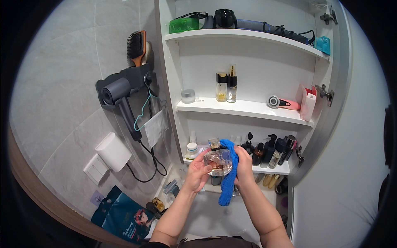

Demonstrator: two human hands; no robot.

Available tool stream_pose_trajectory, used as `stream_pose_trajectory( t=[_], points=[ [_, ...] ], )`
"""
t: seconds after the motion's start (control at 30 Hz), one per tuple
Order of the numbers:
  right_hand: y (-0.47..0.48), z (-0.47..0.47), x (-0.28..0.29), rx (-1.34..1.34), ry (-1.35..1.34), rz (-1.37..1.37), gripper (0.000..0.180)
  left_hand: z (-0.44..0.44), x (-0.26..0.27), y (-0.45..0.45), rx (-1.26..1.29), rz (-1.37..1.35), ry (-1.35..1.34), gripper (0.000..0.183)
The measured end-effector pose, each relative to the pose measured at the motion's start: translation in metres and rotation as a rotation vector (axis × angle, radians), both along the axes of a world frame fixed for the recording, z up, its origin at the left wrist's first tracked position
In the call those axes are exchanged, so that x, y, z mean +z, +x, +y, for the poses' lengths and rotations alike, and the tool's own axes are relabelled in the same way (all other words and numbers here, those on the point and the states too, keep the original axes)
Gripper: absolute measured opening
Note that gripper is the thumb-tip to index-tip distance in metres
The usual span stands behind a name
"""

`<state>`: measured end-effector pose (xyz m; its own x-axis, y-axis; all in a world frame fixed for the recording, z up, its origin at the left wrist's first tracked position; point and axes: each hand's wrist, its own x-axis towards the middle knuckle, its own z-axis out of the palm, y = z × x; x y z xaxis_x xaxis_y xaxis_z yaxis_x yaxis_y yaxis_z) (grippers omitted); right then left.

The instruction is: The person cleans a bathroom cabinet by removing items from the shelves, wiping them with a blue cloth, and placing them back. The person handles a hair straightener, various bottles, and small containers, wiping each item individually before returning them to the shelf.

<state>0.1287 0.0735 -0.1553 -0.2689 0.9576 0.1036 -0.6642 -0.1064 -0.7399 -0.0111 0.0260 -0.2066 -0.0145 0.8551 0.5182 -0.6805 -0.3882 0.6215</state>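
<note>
A clear faceted glass perfume bottle [218, 162] with a dark ribbon at its neck is upright in front of the cabinet's lowest shelf. My left hand [198, 170] grips it from the left, thumb across its front. A blue fluffy cloth [229, 183] lies along the bottle's right side and hangs down below it. My right hand [243, 166] holds this cloth against the glass; its fingertips are partly hidden. On the middle shelf stand a black-capped perfume bottle [221, 90] and a slim spray bottle [231, 88].
Pump and dropper bottles [268, 152] line the lowest white shelf [273, 170]. A pink handheld device [288, 104] lies on the middle shelf. At left, a hair dryer [119, 96] hangs on the wall above a teal pouch [124, 217]. A washbasin [214, 214] lies below my hands.
</note>
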Motion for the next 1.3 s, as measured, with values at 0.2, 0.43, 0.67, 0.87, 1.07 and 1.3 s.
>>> stream_pose_trajectory(
  t=[0.2, 0.43, 0.67, 0.87, 1.07, 1.3],
  points=[
    [0.002, -0.016, -0.021, -0.411, 0.389, -0.266, 0.016, -0.012, -0.012, 0.021, -0.005, -0.037, -0.176, 0.064],
    [0.005, -0.043, -0.027, -0.55, 0.828, -0.484, 0.014, -0.024, -0.013, 0.037, 0.221, 0.119, -0.235, 0.071],
    [0.007, -0.018, -0.052, -0.245, 0.36, -0.434, 0.014, -0.027, -0.008, 0.044, 0.131, 0.039, -0.172, 0.075],
    [0.024, -0.035, -0.049, -0.044, 0.313, -0.6, 0.018, -0.019, -0.016, 0.025, 0.023, -0.133, -0.109, 0.085],
    [0.048, -0.033, -0.035, -0.017, 0.164, -0.299, 0.013, -0.02, -0.011, 0.015, 0.049, -0.071, -0.07, 0.093],
    [0.009, -0.027, -0.042, -0.295, 0.578, -0.455, 0.02, -0.021, -0.016, 0.038, 0.072, -0.081, -0.136, 0.08]
  ],
)
